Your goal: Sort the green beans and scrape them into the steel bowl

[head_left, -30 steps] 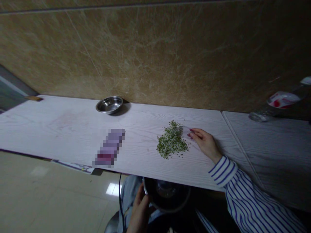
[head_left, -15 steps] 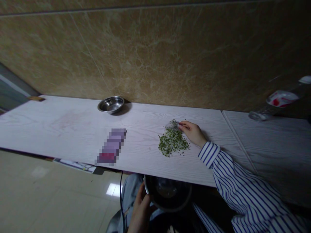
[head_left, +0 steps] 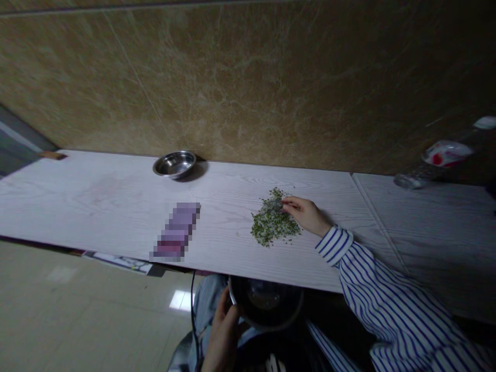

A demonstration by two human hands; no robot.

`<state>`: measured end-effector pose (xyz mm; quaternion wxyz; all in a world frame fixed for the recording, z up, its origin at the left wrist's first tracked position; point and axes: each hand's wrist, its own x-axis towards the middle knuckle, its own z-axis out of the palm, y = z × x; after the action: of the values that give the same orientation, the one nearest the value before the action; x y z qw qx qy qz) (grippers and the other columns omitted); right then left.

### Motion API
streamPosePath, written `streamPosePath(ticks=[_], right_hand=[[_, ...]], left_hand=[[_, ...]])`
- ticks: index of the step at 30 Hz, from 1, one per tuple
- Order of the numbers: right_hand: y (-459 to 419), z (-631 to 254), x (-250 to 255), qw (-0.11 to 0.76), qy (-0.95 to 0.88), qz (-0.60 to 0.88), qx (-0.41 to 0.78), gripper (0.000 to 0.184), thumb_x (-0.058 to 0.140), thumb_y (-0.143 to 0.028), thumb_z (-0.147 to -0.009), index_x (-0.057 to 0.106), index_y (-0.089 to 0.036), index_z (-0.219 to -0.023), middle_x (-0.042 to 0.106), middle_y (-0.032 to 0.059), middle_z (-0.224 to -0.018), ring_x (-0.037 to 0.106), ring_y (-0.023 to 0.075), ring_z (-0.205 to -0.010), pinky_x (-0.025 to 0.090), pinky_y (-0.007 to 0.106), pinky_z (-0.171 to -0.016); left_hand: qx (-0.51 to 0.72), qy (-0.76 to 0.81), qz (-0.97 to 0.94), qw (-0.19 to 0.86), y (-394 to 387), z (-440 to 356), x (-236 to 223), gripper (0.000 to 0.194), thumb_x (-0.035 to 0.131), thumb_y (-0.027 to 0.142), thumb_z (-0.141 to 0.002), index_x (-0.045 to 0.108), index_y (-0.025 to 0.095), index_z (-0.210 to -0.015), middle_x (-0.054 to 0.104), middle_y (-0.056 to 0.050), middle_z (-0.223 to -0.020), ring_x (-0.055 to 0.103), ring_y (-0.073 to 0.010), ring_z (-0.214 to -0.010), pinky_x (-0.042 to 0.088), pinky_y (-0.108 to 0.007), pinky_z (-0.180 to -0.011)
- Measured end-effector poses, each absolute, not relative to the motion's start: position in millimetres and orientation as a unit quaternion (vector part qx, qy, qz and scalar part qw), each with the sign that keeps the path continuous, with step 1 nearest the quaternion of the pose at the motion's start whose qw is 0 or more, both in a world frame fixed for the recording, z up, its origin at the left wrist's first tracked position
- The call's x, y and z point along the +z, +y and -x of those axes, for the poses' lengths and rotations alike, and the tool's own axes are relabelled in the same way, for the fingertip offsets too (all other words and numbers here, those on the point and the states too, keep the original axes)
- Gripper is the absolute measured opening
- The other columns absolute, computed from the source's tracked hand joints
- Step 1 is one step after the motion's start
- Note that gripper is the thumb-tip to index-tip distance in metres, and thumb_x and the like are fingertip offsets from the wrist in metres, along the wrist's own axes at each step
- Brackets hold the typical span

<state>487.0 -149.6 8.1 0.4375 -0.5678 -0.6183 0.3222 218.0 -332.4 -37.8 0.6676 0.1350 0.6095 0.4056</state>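
Note:
A loose heap of small green beans (head_left: 273,227) lies spread on the pale wood-grain table (head_left: 225,222). My right hand (head_left: 304,213), in a striped sleeve, pinches a thin, clear plastic piece (head_left: 273,206) at the heap's far right side; its exact kind is hard to make out. The piece rests over the beans and partly covers them. Below the table's front edge, my left hand (head_left: 227,323) grips the rim of a dark-looking metal bowl (head_left: 267,326), thumb on the near side. The bowl sits above my lap, its inside in shadow.
A small steel bowl (head_left: 175,165) stands against the marbled wall. A blurred-out purple rectangle (head_left: 178,230) lies left of the beans. At the far right a clear plastic bottle (head_left: 445,155) leans or stands by the wall. A black cable (head_left: 193,310) hangs near my knee.
My right hand has moved the clear plastic piece slightly nearer over the heap, uncovering beans at its far end. My left hand keeps hold of the bowl. The view has shifted a little.

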Motion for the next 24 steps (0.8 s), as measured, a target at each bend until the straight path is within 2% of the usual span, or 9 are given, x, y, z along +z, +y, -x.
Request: streamPosePath(ticks=[3, 7, 10, 16, 19, 24], right_hand=[[-152, -488, 8, 0.434, -0.624, 0.563, 0.324, 0.019, 0.063, -0.016, -0.081, 0.075, -0.021, -0.096, 0.079, 0.0054, -0.090, 0.075, 0.0199, -0.085, 0.060, 0.034, -0.082], [-158, -490, 8, 0.424, -0.629, 0.560, 0.335, 0.020, 0.062, -0.018, -0.083, 0.075, -0.021, -0.099, 0.079, 0.0058, -0.089, 0.075, 0.0204, -0.084, 0.060, 0.036, -0.082], [-162, -492, 8, 0.414, -0.634, 0.558, 0.339, 0.021, 0.061, -0.018, -0.085, 0.074, -0.021, -0.101, 0.079, 0.0061, -0.091, 0.076, 0.0205, -0.085, 0.060, 0.037, -0.083], [-170, -494, 13, 0.393, -0.646, 0.562, 0.336, 0.019, 0.062, -0.021, -0.084, 0.075, -0.020, -0.099, 0.079, 0.0076, -0.095, 0.075, 0.0217, -0.089, 0.059, 0.037, -0.085], [-175, -494, 14, 0.393, -0.643, 0.563, 0.339, 0.020, 0.062, -0.022, -0.084, 0.074, -0.020, -0.100, 0.079, 0.0074, -0.094, 0.074, 0.0215, -0.088, 0.059, 0.036, -0.083], [-182, -492, 16, 0.392, -0.647, 0.568, 0.325, 0.021, 0.062, -0.024, -0.084, 0.075, -0.021, -0.101, 0.078, 0.0068, -0.096, 0.074, 0.0218, -0.089, 0.059, 0.037, -0.083]], left_hand=[[0.413, 0.598, -0.134, 0.674, -332, -217, -38, 0.066, 0.063, 0.032, -0.075, 0.051, 0.025, -0.139, 0.062, -0.010, -0.139, 0.064, -0.0276, -0.117, 0.050, -0.025, -0.062], [0.413, 0.584, -0.139, 0.685, -331, -214, -40, 0.061, 0.063, 0.029, -0.077, 0.053, 0.025, -0.137, 0.060, -0.009, -0.143, 0.063, -0.0269, -0.118, 0.051, -0.025, -0.063], [0.421, 0.568, -0.137, 0.694, -330, -212, -43, 0.063, 0.068, 0.029, -0.075, 0.055, 0.026, -0.136, 0.061, -0.009, -0.141, 0.064, -0.0278, -0.117, 0.055, -0.028, -0.070], [0.433, 0.561, -0.114, 0.696, -330, -213, -46, 0.078, 0.074, 0.028, -0.069, 0.051, 0.025, -0.143, 0.068, -0.012, -0.132, 0.068, -0.0299, -0.111, 0.058, -0.037, -0.081], [0.435, 0.554, -0.124, 0.699, -330, -214, -45, 0.079, 0.073, 0.026, -0.070, 0.049, 0.023, -0.145, 0.071, -0.012, -0.126, 0.069, -0.0292, -0.106, 0.058, -0.038, -0.081], [0.438, 0.563, -0.123, 0.690, -329, -214, -45, 0.075, 0.073, 0.028, -0.070, 0.051, 0.021, -0.141, 0.065, -0.016, -0.132, 0.068, -0.0312, -0.107, 0.059, -0.041, -0.078]])
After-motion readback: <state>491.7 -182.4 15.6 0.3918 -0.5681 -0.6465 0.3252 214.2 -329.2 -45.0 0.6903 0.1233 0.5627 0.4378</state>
